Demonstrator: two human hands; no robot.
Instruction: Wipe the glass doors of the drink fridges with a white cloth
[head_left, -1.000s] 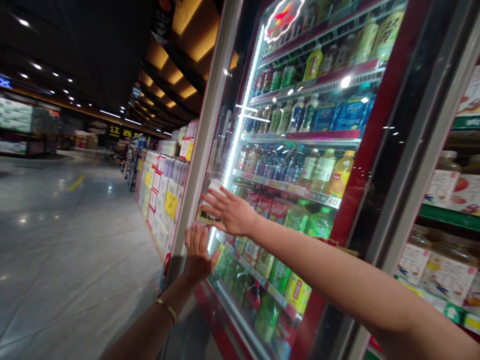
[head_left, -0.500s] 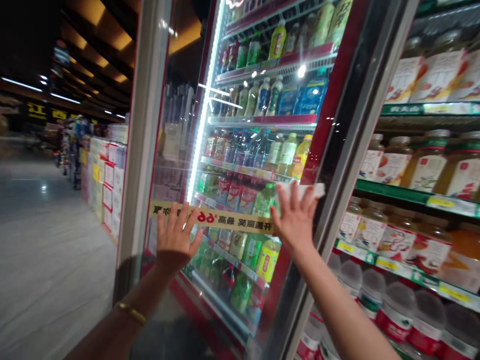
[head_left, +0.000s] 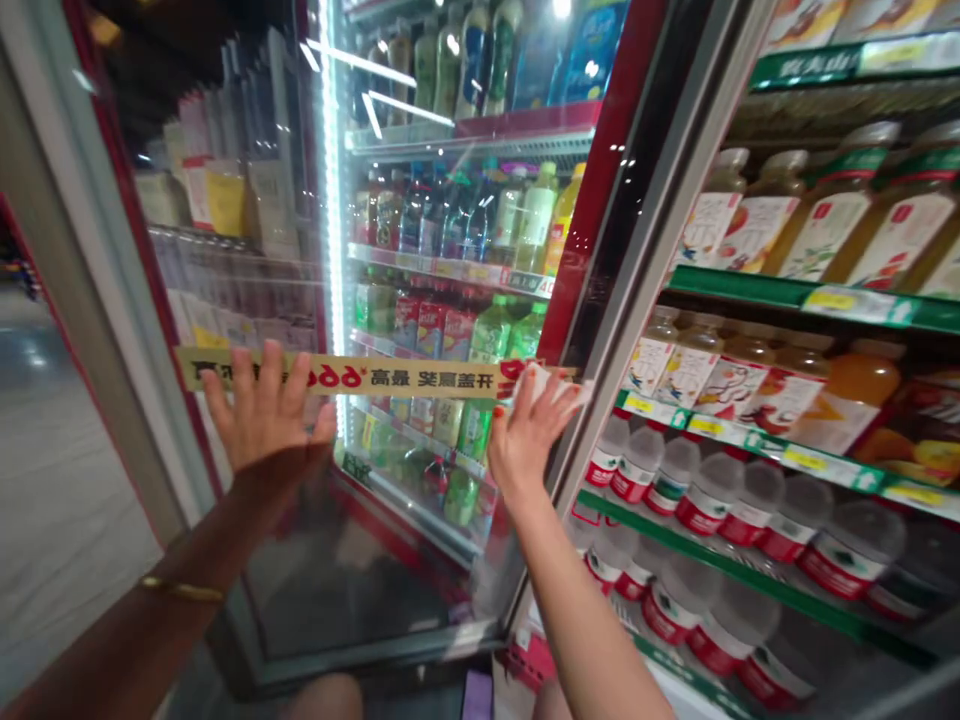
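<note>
Spread against the glass door (head_left: 277,580), my right hand (head_left: 523,435) now presses a white cloth (head_left: 574,393) at the printed strip's (head_left: 431,377) right end, no longer near its left — seemingly one full crossing — while my left hand (head_left: 259,420), open and empty, overlaps the left part.

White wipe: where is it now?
Right of centre in the head view, the white wipe is under the right hand, by the tan strip's right end.

Strip (head_left: 442,380) across the glass door (head_left: 300,590), bottle shelves (head_left: 750,287) to its right
</note>
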